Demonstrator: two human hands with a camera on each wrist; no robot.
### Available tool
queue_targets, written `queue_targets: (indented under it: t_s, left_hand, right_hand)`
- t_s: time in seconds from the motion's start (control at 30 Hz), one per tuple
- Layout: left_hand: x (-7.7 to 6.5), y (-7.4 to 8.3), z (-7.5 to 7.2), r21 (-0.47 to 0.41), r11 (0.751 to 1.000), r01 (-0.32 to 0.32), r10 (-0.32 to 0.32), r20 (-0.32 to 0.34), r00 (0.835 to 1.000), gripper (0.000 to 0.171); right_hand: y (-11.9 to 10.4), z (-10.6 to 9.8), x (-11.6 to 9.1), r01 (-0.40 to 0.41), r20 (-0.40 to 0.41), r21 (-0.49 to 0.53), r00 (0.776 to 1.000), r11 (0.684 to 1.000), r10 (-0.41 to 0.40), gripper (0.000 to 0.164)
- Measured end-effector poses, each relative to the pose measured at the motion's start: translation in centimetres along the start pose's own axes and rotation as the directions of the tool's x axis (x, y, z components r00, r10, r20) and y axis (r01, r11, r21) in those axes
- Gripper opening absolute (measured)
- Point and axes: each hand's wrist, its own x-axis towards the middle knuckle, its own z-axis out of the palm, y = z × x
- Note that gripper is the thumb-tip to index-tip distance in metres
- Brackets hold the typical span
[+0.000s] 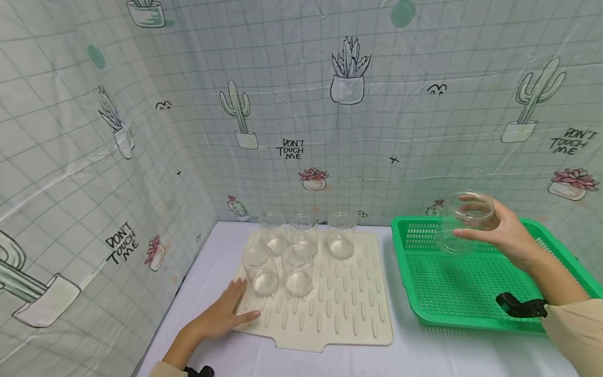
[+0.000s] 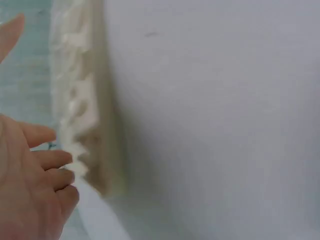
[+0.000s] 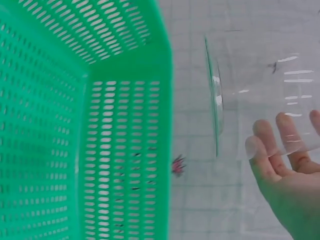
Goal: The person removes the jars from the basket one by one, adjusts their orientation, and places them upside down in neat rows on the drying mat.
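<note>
My right hand (image 1: 509, 233) grips a clear plastic jar (image 1: 453, 222) by its side, above the back left part of the green basket. In the right wrist view, fingers curve round the jar (image 3: 250, 90), and its flanged end faces the basket side. Several similar clear jars stand in two rows on the cream ridged mat (image 1: 339, 309), among them a front left jar (image 1: 261, 269) and a back right jar (image 1: 341, 235). At the mat's left edge my left hand (image 1: 221, 311) rests with fingers spread. The left wrist view shows this hand (image 2: 30, 185) beside the mat's edge.
The green perforated basket (image 1: 452, 314) stands to the right of the mat on a white tabletop (image 1: 358, 361). Behind and on the left hangs a grid-patterned curtain (image 1: 301, 115) printed with cacti. A black strap device (image 1: 520, 306) sits on the right wrist.
</note>
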Motion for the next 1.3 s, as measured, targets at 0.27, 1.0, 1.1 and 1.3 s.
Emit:
queue_targets:
  t_s: [0.27, 1.0, 1.1, 1.3]
  left_hand:
    - [-1.4, 1.1, -3.8, -0.087, 0.996, 0.021, -0.024, -0.03, 0.999, 0.093]
    - [-0.6, 10.6, -8.9, -0.042, 0.967, -0.25, 0.23, -0.277, 0.933, 0.093]
    - [0.2, 12.6, -9.0, -0.071, 0.951, -0.3, 0.271, -0.272, 0.923, 0.094]
    - [2.0, 16.1, -8.2, -0.145, 0.914, -0.378, 0.332, -0.266, 0.905, 0.098]
  right_hand:
    - [-2.7, 0.7, -0.5, -0.007, -0.032, -0.097, 0.999, 0.995, 0.004, 0.075]
    - [-9.6, 3.2, -1.7, -0.014, -0.097, -0.341, 0.995, 0.94, -0.02, 0.084]
    - [-10.6, 3.6, -1.8, -0.008, -0.106, -0.372, 0.994, 0.928, -0.034, 0.086]
    - [-11.4, 4.7, -2.1, 0.042, -0.128, -0.425, 0.986, 0.904, -0.106, 0.089]
